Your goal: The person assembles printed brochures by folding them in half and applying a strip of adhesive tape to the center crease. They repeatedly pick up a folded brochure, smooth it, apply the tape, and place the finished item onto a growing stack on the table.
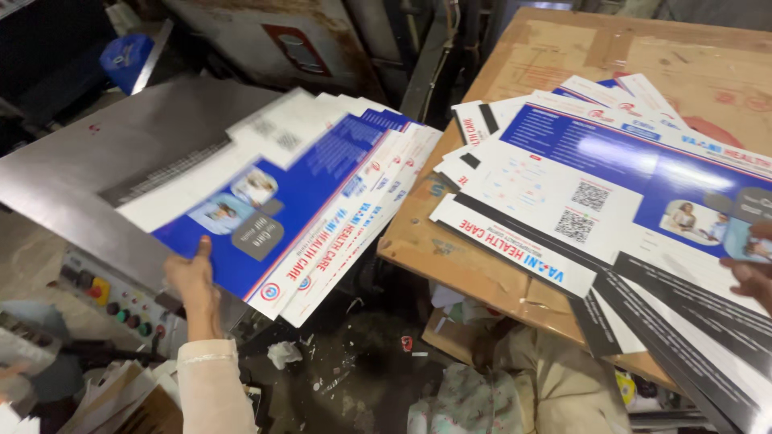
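Note:
My left hand grips the near edge of a fanned bundle of blue and white printed sheets and holds it over a metal machine plate. My right hand rests at the right edge of the frame on a second spread of the same printed sheets, fingers touching the top sheet. That spread lies on a brown cardboard-covered table. The sheets show blue panels, small photos and square code patterns.
A control panel with coloured buttons sits under the metal plate. Paper scraps and crumpled waste litter the dark floor. A blue object lies at the far left. Patterned cloth shows below the table edge.

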